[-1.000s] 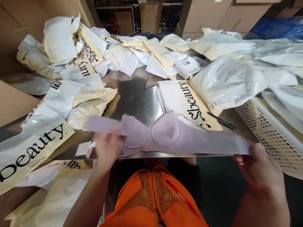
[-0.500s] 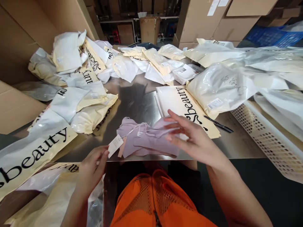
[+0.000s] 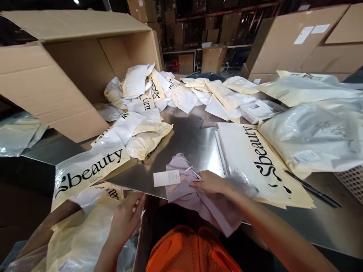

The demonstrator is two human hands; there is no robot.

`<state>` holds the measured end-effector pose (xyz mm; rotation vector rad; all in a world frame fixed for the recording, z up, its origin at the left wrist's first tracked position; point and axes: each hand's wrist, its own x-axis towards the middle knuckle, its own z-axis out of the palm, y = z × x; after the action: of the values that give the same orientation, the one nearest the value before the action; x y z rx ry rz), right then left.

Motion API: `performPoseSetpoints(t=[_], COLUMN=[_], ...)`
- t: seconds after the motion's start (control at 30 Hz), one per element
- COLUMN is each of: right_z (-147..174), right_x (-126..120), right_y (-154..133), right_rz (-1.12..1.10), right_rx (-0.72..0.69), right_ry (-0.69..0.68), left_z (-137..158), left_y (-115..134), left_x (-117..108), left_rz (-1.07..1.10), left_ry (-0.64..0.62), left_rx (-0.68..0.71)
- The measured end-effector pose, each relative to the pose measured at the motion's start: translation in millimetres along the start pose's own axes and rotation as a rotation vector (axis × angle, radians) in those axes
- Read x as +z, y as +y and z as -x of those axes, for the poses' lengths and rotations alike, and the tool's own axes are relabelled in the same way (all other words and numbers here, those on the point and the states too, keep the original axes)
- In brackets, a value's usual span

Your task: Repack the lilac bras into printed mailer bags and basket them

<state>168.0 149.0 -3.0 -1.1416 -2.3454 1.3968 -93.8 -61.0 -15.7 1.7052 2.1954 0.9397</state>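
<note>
My right hand point(image 3: 211, 183) is closed on a lilac garment point(image 3: 195, 198), gripping it near the white cord of its tag. The garment drapes over the table's front edge, its lower part hanging toward my body. A white hang tag point(image 3: 166, 178) lies at its left side, clear of both hands. My left hand point(image 3: 127, 215) is at the table edge, left of the garment, with thumb and fingers pressed together. Whatever is between them, if anything, is hidden.
A stack of printed plastic bags point(image 3: 241, 158) lies right of centre, with a black pen point(image 3: 312, 189) beside it. Packed bags point(image 3: 147, 141) pile up before an open carton point(image 3: 65, 102). A bulging bag point(image 3: 314, 136) sits at right. More bags point(image 3: 82, 238) fill the lower left.
My left hand has let go of the hang tag. My right hand has closed on the garment, which has been pulled over the front edge. The view has shifted left and up.
</note>
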Motion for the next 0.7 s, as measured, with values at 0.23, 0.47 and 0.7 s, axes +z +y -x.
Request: performPoseSetpoints(t=[0.23, 0.47, 0.7], right_z=[45, 77, 105], right_x=[-41, -69, -80], right_y=[19, 43, 48], right_rz=[-0.944, -1.349, -1.522], right_rx=[0.049, -0.477, -0.780], right_ry=[0.290, 0.389, 0.406], left_z=[-22, -35, -77], left_y=[6, 13, 87], left_x=[29, 75, 91], left_rz=[0.044, 0.016, 0.077], left_ry=[-0.035, -0.218, -0.275], left_rx=[0.143, 0.341, 0.599])
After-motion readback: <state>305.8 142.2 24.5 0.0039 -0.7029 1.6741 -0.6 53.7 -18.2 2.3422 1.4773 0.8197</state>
